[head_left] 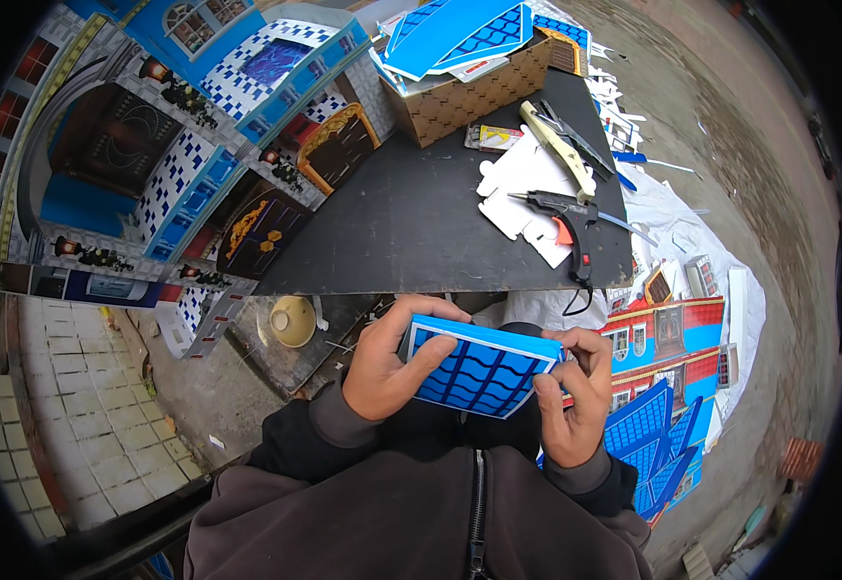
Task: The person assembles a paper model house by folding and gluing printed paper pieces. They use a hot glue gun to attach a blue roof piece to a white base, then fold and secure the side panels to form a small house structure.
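Over my lap I hold a blue roof panel (pixel 484 372) printed with dark wavy tile lines and edged in white. Its long upper edge is folded or layered, showing a plain blue strip. My left hand (pixel 397 358) grips the left end, thumb on the printed face and fingers behind. At the right end, my right hand (pixel 575 391) pinches the corner between thumb and fingers. On the black table (pixel 372 232) beyond lie a black glue gun (pixel 570 224) with an orange trigger, white cut-out sheets (pixel 527 188) and a cream-handled cutter (pixel 558 145).
A printed model house (pixel 150 164) with blue balconies stands at the left. A brown patterned box (pixel 479 97) holds blue roof pieces (pixel 459 39). Right of me, red and blue printed panels (pixel 667 338) and blue roof parts (pixel 653 445) lie on white sheeting. A round bowl (pixel 292 321) sits below the table.
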`<state>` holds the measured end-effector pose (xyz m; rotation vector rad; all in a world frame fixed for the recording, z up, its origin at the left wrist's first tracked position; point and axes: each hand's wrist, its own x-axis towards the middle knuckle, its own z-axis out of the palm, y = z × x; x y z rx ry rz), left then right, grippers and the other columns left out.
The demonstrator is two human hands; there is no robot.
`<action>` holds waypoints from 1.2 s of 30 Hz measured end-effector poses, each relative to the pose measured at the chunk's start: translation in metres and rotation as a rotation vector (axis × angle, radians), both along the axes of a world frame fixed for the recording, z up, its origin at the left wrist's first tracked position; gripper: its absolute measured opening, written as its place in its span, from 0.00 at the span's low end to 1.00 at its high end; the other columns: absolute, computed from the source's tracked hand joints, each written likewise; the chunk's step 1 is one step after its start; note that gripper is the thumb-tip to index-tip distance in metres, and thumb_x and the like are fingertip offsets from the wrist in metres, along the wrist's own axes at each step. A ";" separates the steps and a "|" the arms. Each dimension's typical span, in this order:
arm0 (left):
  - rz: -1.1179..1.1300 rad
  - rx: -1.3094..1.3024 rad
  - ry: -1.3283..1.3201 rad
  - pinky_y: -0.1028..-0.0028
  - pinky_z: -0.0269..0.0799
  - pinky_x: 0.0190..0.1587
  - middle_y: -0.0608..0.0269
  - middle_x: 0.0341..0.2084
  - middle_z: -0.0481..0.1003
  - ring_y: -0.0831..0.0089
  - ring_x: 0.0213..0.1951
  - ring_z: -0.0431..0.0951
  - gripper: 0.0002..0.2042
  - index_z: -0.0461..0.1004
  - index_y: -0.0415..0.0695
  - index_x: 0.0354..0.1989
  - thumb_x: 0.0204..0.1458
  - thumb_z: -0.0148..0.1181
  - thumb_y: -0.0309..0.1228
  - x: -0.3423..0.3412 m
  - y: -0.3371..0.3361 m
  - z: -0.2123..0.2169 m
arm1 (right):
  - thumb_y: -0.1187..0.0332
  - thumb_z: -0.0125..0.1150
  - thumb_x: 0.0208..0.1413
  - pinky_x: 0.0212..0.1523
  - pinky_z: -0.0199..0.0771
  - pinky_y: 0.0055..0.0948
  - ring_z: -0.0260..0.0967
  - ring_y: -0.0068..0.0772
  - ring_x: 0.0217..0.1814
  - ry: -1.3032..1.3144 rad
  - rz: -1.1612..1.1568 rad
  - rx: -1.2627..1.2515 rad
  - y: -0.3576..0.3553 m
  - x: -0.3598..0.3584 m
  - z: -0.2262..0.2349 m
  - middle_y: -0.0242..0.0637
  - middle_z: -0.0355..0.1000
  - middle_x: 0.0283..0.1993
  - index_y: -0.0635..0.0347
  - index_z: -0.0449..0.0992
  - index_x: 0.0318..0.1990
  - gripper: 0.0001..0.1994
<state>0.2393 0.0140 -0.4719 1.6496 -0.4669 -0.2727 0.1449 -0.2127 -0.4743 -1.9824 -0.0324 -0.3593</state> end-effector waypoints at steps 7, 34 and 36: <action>0.013 -0.010 -0.036 0.69 0.75 0.52 0.54 0.45 0.81 0.67 0.48 0.82 0.12 0.75 0.38 0.52 0.66 0.61 0.33 0.001 -0.002 0.000 | 0.74 0.64 0.61 0.58 0.72 0.43 0.73 0.52 0.59 0.015 -0.016 0.025 0.003 0.000 0.001 0.50 0.64 0.53 0.68 0.74 0.32 0.07; 0.051 0.012 -0.018 0.55 0.67 0.65 0.53 0.42 0.81 0.65 0.49 0.79 0.11 0.73 0.39 0.46 0.64 0.61 0.34 -0.001 -0.005 -0.002 | 0.75 0.60 0.64 0.55 0.71 0.37 0.74 0.43 0.54 0.012 -0.080 0.093 0.009 0.000 -0.006 0.45 0.64 0.50 0.66 0.71 0.30 0.09; 0.046 0.005 -0.051 0.59 0.69 0.61 0.53 0.43 0.81 0.66 0.48 0.80 0.11 0.74 0.39 0.47 0.64 0.62 0.33 0.000 -0.005 -0.003 | 0.74 0.61 0.64 0.55 0.71 0.37 0.74 0.43 0.55 0.011 -0.081 0.088 0.009 0.000 -0.005 0.45 0.64 0.50 0.66 0.70 0.30 0.10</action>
